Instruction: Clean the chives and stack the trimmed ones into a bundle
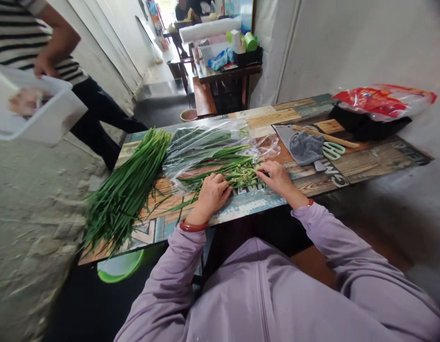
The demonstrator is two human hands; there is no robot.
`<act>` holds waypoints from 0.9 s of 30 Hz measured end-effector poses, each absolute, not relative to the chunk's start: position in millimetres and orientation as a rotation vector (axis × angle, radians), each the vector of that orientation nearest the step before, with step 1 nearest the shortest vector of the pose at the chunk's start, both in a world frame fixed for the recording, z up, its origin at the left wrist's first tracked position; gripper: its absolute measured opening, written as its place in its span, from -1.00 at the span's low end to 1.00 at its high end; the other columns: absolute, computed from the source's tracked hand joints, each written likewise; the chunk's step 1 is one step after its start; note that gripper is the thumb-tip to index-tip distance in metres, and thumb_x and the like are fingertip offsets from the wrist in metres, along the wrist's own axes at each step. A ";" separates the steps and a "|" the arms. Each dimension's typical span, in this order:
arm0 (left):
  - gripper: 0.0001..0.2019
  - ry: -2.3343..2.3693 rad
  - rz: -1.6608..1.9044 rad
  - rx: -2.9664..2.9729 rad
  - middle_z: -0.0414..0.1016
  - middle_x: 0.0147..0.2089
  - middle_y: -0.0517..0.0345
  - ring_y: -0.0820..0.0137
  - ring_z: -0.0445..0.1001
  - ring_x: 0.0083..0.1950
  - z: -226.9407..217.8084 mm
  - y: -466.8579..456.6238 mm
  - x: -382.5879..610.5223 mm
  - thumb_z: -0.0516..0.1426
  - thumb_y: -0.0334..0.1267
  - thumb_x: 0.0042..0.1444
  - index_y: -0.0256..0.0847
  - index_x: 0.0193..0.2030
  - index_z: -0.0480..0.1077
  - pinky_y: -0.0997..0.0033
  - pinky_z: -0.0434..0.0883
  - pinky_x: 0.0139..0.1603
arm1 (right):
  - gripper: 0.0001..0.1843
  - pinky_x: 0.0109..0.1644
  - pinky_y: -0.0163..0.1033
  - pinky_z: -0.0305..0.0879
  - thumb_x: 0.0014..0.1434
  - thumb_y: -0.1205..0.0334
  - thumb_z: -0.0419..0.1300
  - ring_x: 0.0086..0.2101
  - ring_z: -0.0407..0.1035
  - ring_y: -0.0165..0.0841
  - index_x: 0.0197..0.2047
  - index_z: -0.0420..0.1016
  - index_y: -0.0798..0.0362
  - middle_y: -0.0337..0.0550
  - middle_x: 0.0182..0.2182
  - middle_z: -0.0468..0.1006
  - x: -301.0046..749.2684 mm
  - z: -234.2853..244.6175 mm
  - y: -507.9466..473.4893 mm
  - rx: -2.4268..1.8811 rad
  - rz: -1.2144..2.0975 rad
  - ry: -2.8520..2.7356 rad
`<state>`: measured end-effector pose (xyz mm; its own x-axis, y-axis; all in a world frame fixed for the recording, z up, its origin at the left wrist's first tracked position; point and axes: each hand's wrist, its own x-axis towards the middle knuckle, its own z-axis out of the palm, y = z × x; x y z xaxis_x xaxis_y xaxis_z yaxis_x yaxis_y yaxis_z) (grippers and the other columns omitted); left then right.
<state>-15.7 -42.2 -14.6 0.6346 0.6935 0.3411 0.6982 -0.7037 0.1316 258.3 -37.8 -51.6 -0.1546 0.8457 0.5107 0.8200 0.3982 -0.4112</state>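
Observation:
Loose garlic chives (237,175) lie in front of me, partly on a clear plastic bag (194,142). My left hand (213,191) rests at their near side, fingers curled down over some stalks. At the pale stem ends, my right hand (275,176) is closed with thumb and fingertips pinched on stems. Exactly how many stems either hand has is hidden. To the left, a large pile of long green garlic chives (130,185) lies across the table.
On the table's (369,164) right lie a cleaver (283,135), grey cloth (305,148), green-handled scissors (333,151), chopsticks (333,137) and a red-and-clear bag (383,100). A green-rimmed basin (122,270) stands below left. A person carries a white plastic bin (59,114) at the left.

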 end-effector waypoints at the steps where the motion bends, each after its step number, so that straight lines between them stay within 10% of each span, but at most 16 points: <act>1: -0.73 -1.219 -0.609 -2.833 0.45 -0.22 0.01 0.25 0.35 -0.14 -14.9 -42.3 -15.7 0.07 -0.17 0.29 -0.20 -0.39 0.45 0.20 0.30 -0.10 | -0.80 -0.11 -0.11 0.30 0.29 0.13 0.18 -0.26 0.43 -0.22 -0.28 0.58 0.01 -0.10 -0.31 0.59 257.1 -51.4 -36.7 -1.419 0.052 -1.951; 9: -0.80 -1.436 -0.954 -2.766 0.49 -0.17 0.00 0.26 0.40 -0.07 -23.3 -24.0 -8.1 0.06 -0.27 0.30 -0.21 -0.12 0.51 0.22 0.33 -0.01 | -0.85 -0.06 -0.08 0.37 0.23 0.23 0.14 -0.24 0.44 -0.21 -0.24 0.55 0.02 -0.07 -0.28 0.57 259.7 -57.0 -30.9 -1.434 0.145 -1.676; 15: -0.83 -1.392 -0.666 -2.767 0.48 -0.12 -0.02 0.21 0.37 -0.06 -19.5 -15.0 10.7 0.12 -0.27 0.25 -0.19 -0.19 0.55 0.19 0.31 -0.05 | -0.59 0.19 0.05 0.28 0.29 0.20 0.12 0.12 0.37 -0.11 0.18 0.44 0.01 0.02 0.12 0.51 254.7 -49.8 -36.2 -1.378 0.059 -1.861; 27: -0.88 -1.431 -0.799 -2.904 0.45 -0.23 0.05 0.29 0.42 -0.17 -20.6 -38.5 5.7 0.13 -0.29 0.23 -0.22 -0.14 0.46 0.30 0.37 -0.13 | -0.82 0.06 -0.09 0.39 0.28 0.15 0.17 -0.09 0.51 -0.23 -0.18 0.59 -0.01 -0.09 -0.16 0.65 247.2 -44.0 -40.9 -1.101 0.242 -2.070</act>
<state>5.7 -38.5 -20.6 0.5214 0.7865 0.3311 0.6945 -0.6165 0.3709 247.2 -40.9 -44.0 -0.3349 0.7729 0.5389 0.6276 0.6096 -0.4843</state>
